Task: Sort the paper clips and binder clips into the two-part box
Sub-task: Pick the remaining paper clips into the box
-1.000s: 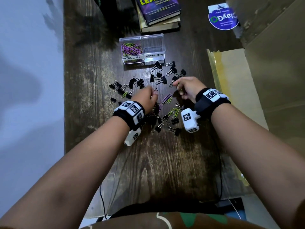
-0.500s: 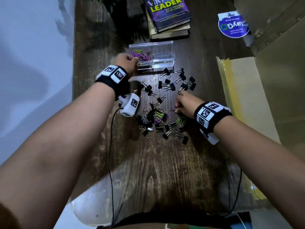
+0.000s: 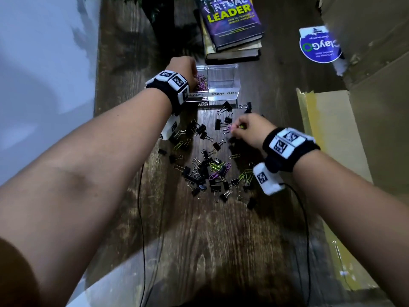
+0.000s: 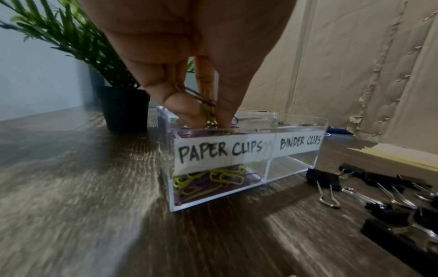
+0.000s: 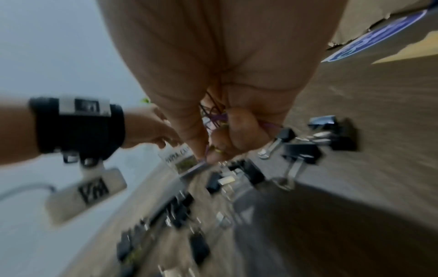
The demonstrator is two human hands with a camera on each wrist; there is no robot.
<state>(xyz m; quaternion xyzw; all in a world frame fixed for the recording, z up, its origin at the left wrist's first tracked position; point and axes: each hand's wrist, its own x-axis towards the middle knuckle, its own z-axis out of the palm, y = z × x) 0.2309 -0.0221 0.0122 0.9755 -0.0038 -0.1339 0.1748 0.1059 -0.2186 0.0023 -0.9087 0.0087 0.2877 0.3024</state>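
Note:
A clear two-part box (image 3: 223, 97) (image 4: 296, 135) stands at the back of the wooden desk, labelled PAPER CLIPS and BINDER CLIPS. Green and purple paper clips (image 4: 213, 180) fill its left part; the right part looks bare. My left hand (image 3: 184, 69) (image 4: 206, 116) hovers over the left part, pinching several paper clips at the rim. My right hand (image 3: 245, 127) (image 5: 213, 146) is above the pile, curled round purple and green paper clips (image 5: 214, 116). Black binder clips (image 3: 203, 173) (image 4: 324, 180) and loose paper clips (image 3: 218, 167) lie scattered in front of the box.
A stack of books (image 3: 232, 29) lies behind the box, and a potted plant (image 4: 123, 106) stands to its back left. Cardboard (image 3: 332, 151) borders the desk on the right, with a blue round sticker (image 3: 318, 46) nearby. Cables (image 3: 141, 218) trail toward me.
My left hand went from the pile up to the box's left part with paper clips. My right hand lifted from the pile and moved a little toward the box, holding paper clips.

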